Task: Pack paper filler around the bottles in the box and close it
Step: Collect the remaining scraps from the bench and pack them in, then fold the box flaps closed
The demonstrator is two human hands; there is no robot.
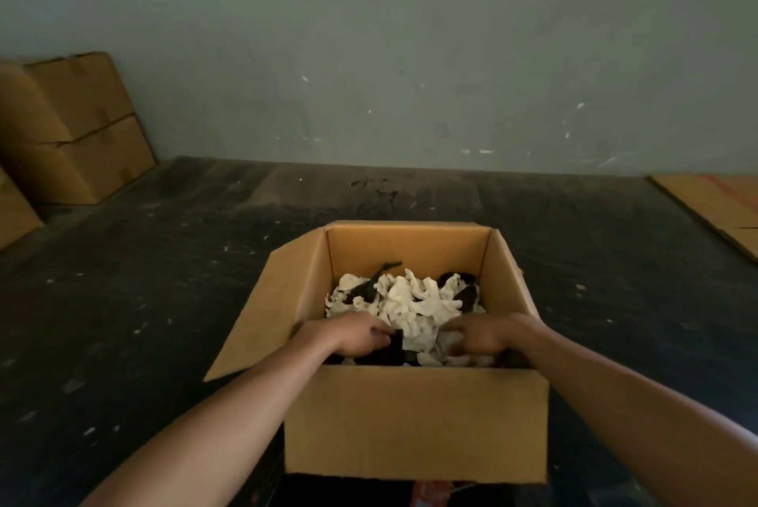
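An open cardboard box [414, 424] stands on the dark floor in front of me, its flaps spread outward. Crumpled white paper filler [414, 303] fills it, and dark bottle parts [367, 289] poke out between the strips at the back left and back right. Both hands are inside the near part of the box. My left hand [352, 336] rests on the filler with its fingers curled beside a dark bottle top. My right hand [484, 336] presses into the white paper, fingers bent down among the strips. The bottles' bodies are hidden under the paper.
Stacked closed cardboard boxes [78, 129] stand against the wall at the far left. A flattened carton [713, 203] lies on the floor at the right. A grey-green wall [410, 55] closes the space behind. The dark floor [164, 281] carries small white scraps.
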